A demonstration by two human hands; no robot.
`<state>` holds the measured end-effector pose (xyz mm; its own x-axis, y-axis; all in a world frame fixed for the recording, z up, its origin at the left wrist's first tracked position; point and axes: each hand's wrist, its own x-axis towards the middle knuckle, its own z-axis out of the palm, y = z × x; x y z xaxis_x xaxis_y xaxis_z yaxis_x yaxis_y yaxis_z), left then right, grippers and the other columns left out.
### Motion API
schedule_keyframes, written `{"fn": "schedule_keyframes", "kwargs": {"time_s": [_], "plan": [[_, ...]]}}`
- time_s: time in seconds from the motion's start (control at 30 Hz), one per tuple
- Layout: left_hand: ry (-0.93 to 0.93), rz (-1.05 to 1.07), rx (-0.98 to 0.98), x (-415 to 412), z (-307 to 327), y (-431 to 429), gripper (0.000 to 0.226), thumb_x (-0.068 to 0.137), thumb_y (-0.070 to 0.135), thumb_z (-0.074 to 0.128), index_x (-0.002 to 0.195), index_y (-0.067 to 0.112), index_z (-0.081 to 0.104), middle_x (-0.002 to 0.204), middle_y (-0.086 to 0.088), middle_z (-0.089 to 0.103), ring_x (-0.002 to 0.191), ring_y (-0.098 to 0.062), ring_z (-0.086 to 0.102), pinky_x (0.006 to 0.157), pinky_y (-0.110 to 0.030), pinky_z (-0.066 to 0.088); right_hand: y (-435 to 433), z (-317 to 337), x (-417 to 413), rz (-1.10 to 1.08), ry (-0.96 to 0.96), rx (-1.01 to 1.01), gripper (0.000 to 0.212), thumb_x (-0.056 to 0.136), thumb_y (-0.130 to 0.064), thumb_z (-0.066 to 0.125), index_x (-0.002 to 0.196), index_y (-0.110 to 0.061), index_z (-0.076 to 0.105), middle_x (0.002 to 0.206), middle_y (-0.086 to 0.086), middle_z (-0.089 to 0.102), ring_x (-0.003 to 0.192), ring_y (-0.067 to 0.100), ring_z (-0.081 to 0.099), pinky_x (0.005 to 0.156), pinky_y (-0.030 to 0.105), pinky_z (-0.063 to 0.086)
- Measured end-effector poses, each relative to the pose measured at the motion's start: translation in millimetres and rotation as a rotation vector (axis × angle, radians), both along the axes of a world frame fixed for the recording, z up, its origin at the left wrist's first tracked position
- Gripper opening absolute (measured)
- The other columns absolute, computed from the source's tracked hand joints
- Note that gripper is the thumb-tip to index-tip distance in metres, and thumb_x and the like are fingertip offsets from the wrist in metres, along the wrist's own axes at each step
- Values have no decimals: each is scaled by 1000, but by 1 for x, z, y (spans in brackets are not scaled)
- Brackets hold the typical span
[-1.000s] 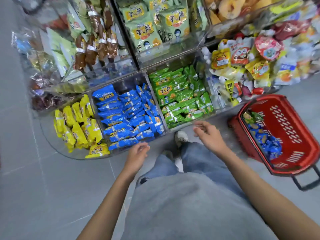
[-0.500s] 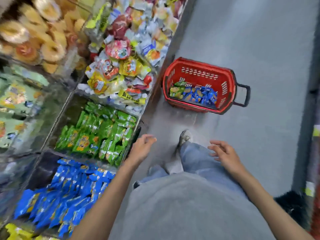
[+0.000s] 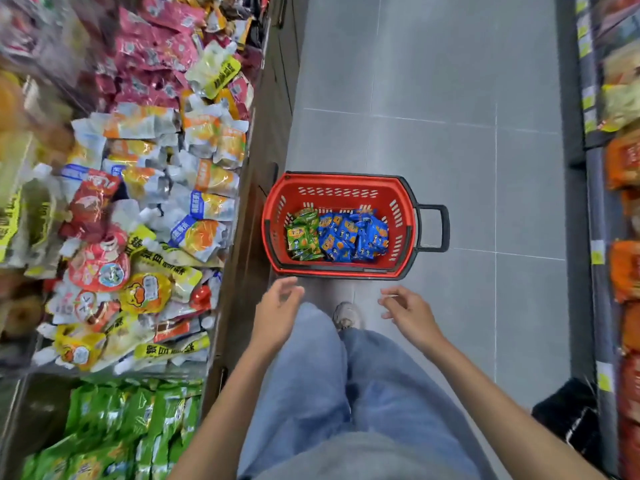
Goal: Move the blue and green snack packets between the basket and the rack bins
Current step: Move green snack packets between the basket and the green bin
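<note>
A red basket [image 3: 337,187] with a black handle stands on the grey floor ahead of me. Inside lie several blue snack packets [image 3: 353,235] on the right and a few green snack packets [image 3: 302,233] on the left. My left hand [image 3: 277,311] hovers just short of the basket's near rim, fingers apart, holding nothing. My right hand [image 3: 408,311] is level with it to the right, also empty with spread fingers. A rack bin of green packets [image 3: 114,427] sits at the lower left. The blue bin is out of view.
The rack [image 3: 252,161] runs along the left with a bin of mixed pouches [image 3: 145,220]. Another shelf [image 3: 623,237] of orange packs lines the right. My legs and a shoe [image 3: 346,315] stand between my hands. A black object [image 3: 568,417] lies at the lower right.
My view has swung right from the rack bins toward the basket, which now sits straight ahead. Both empty hands have moved forward toward its near rim.
</note>
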<state>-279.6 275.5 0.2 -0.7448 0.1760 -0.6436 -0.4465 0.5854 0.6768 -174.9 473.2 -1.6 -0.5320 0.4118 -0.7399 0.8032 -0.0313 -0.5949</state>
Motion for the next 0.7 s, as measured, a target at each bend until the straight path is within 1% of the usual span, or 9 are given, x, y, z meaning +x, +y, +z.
{"fn": "schedule_keyframes", "kwargs": {"time_s": [0.13,0.23,0.33,0.37,0.43,0.5,0.53,0.6,0.7], "plan": [[74,7,-94,-52,-39,21,28,92,22,56,120,16,58,108,3,62,94,-7,56,81,-21,40,12,-44,-66,15,-18,-8,13,91,-17,54,103,-15,60,104,9,66,87,21,62,61,14,43],[116,9,-176,-87,-86,31,32,91,21,57,123,14,56,111,4,61,95,-10,58,82,-24,42,22,-93,-110,41,-33,13,17,91,-23,55,105,-15,61,105,5,65,90,19,62,77,26,48],[148,34,-268,-117,-141,36,36,91,21,57,126,12,53,117,-2,59,99,-14,55,85,-28,42,29,-155,-147,30,-79,-20,11,91,-24,54,97,-17,60,103,5,65,98,23,62,92,40,49],[164,47,-288,-127,-162,39,37,90,18,57,126,10,52,123,-6,57,107,-18,54,92,-30,41,31,-178,-159,15,-90,-43,8,91,-24,54,90,-18,60,101,7,65,93,25,63,88,38,51],[207,72,-348,-143,-202,46,37,89,11,57,125,6,52,131,-11,51,122,-24,48,102,-27,31,33,-225,-180,-35,-128,-79,16,91,-22,54,76,-20,56,99,13,66,71,22,62,66,27,52],[268,67,-405,-157,-241,53,40,87,5,58,126,2,51,138,-14,44,130,-26,41,105,-21,22,35,-275,-200,-43,-156,-80,18,91,-23,54,73,-24,54,104,16,67,71,25,62,65,31,49],[306,51,-419,-162,-263,55,43,85,3,58,127,1,50,141,-16,41,132,-27,38,106,-20,19,34,-302,-208,-12,-163,-85,17,91,-25,53,74,-23,56,108,14,66,82,28,64,73,37,48],[387,6,-449,-166,-303,53,53,81,2,61,132,-2,45,144,-18,37,135,-29,34,111,-24,17,28,-356,-220,107,-172,-114,16,92,-31,53,89,-16,60,112,8,63,100,27,59,80,32,41],[484,-42,-535,-171,-353,46,67,78,8,63,140,3,36,151,-13,28,139,-28,28,113,-30,18,9,-424,-239,307,-167,-130,29,92,-36,53,108,-12,57,96,6,56,94,22,54,71,28,37]]}}
